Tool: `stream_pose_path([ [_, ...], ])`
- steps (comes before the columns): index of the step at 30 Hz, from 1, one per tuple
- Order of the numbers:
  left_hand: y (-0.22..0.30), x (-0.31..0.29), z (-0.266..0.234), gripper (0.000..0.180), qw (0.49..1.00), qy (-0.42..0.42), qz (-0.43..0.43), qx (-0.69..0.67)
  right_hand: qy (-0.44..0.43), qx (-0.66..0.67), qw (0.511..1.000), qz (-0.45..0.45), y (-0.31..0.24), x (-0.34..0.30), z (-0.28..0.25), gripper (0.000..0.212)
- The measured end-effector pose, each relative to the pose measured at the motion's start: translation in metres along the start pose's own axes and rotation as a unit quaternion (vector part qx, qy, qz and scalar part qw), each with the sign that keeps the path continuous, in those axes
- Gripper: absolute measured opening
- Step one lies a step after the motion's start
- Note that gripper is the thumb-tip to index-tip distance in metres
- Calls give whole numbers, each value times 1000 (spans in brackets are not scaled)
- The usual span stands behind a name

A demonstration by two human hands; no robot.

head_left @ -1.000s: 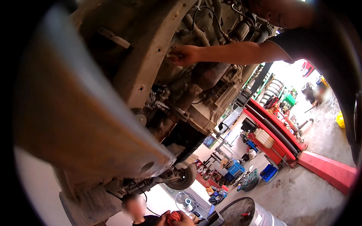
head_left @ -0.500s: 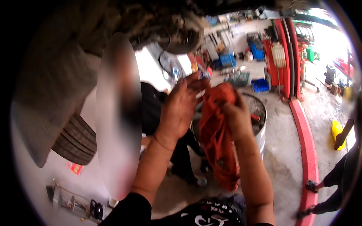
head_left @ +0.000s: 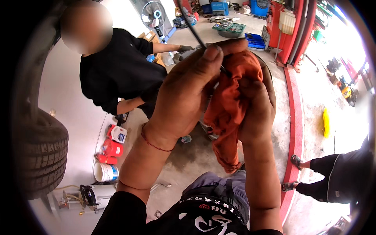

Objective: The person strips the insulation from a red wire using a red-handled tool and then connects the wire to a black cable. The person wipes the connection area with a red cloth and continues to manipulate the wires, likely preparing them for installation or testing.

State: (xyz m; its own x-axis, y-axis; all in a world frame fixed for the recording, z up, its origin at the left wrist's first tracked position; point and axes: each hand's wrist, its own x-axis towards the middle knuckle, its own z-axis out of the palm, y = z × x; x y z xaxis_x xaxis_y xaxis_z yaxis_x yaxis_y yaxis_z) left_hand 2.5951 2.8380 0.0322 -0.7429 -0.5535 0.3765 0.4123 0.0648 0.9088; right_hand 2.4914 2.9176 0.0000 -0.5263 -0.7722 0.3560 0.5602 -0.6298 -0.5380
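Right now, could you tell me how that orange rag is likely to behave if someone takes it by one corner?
The orange rag would probably hang limp: it is bunched in folds in the right hand, with a loose tail drooping below. It looks light, since the fingers hold it without strain. It seems unlikely to slip, being crumpled cloth, gripped also by the left hand.

Crumpled orange rag bunched upright around a thin dark rod, tail hanging down.
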Motion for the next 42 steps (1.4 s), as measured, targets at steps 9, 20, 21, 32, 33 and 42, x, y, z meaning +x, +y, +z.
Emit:
stream_pose_path([
  [9,27,5,-14,42,1000,22,1,3,-51,-77,995,49,-3,19,14,40],
  [20,23,9,13,41,991,80,5,-107,-30,21,990,139,-20,18,17,28],
  [21,22,9,13,40,993,72,7,-98,-31,19,989,141,-22,16,18,28],
  [32,28,2,28,38,996,50,8,-70,-33,-93,995,34,-27,20,11,29],
  [33,27,2,29,38,996,53,11,-67,-23,-81,995,47,-29,20,12,29],
  [42,25,-3,30,37,996,72,25,-36,-32,-97,991,90,-33,15,15,28],
])
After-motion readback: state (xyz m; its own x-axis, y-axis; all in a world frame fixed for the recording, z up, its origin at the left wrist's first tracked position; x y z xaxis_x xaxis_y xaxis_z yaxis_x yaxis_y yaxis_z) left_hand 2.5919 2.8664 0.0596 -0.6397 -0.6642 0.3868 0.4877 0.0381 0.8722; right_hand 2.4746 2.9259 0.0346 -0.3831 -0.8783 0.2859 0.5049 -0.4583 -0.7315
